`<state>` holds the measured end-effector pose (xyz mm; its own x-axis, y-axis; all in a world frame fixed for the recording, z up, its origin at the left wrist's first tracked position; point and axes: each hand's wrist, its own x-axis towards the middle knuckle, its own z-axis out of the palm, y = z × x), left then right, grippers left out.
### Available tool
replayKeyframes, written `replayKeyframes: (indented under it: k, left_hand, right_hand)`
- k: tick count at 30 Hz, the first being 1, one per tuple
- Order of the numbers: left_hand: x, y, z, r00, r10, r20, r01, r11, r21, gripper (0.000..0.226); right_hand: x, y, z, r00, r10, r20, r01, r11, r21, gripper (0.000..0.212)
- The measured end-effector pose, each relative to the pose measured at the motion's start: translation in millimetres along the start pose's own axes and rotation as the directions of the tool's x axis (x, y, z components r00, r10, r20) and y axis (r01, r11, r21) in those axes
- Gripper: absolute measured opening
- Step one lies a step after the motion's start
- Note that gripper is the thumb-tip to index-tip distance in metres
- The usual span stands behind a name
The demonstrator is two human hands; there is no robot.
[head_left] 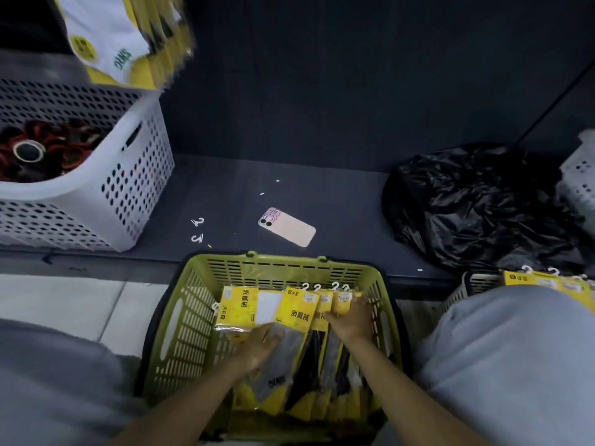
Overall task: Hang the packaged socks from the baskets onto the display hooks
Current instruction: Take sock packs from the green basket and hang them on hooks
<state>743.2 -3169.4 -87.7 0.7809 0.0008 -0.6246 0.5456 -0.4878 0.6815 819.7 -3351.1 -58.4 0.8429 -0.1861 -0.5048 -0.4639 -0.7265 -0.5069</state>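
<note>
Hands: both are inside the green basket (283, 262), palms down on the sock packs (299, 313).
- Left hand (260, 346): fingers nearly straight, laid flat across 1 pack showing a grey sock.
- Right hand (351, 320): fingers spread over the yellow header cards at the basket's right side, thumb pointing left. A firm grip cannot be confirmed.

Room:
- The green basket stands on the floor against the front edge of the dark shelf (225, 194).
- A grey-clad knee (515, 349) flanks it closely on the right.
- A phone (286, 226) lies face down on the shelf near the front edge, with 2 loose white hooks (197, 230) to its left.
- A white perforated basket (138, 175) holding tape rolls (29, 151) occupies the shelf's left end.
- A black plastic bag (483, 201) sits toward the right end.
- The shelf's middle, behind the phone, is open.

Writing: the yellow headers read "消臭袜". The grey-sock pack reads "DUNS". Hanging packs (128, 37) at the upper left are blurred.
</note>
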Motion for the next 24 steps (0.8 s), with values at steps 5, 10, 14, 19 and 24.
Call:
replayKeyframes:
  k: [5, 10, 14, 19, 24]
  left_hand:
    - [-0.2, -1.6, 1.4, 1.000, 0.000, -0.004, 0.000, 1.000, -0.005, 0.028]
    - [1.1, -3.4, 5.2, 0.998, -0.013, 0.055, 0.013, 1.000, -0.007, 0.010]
    - [-0.3, 0.5, 0.6, 0.992, -0.084, 0.091, 0.090, 0.994, -0.057, 0.046]
    - [0.0, 12.0, -43.3, 0.952, -0.219, 0.213, 0.248, 0.962, -0.118, 0.093]
    - [-21.4, 77.2, -126.4, 0.999, 0.042, 0.019, -0.040, 0.991, -0.124, 0.064]
  right_hand:
    - [-6.4, -0.4, 10.2, 0.995, 0.079, -0.069, -0.077, 0.997, 0.030, 0.115]
    - [-8.9, 3.1, 22.7, 0.970, 0.138, 0.201, -0.199, 0.924, 0.327, 0.085]
    - [-18.5, 5.0, 27.4, 0.946, 0.087, 0.313, -0.207, 0.904, 0.374, 0.035]
    - [-27.2, -22.7, -0.7, 0.925, -0.090, 0.370, -0.088, 0.894, 0.439, 0.015]
    - [-39.7, -76.8, -39.5, 0.884, -0.337, 0.325, 0.050, 0.758, 0.650, 0.015]
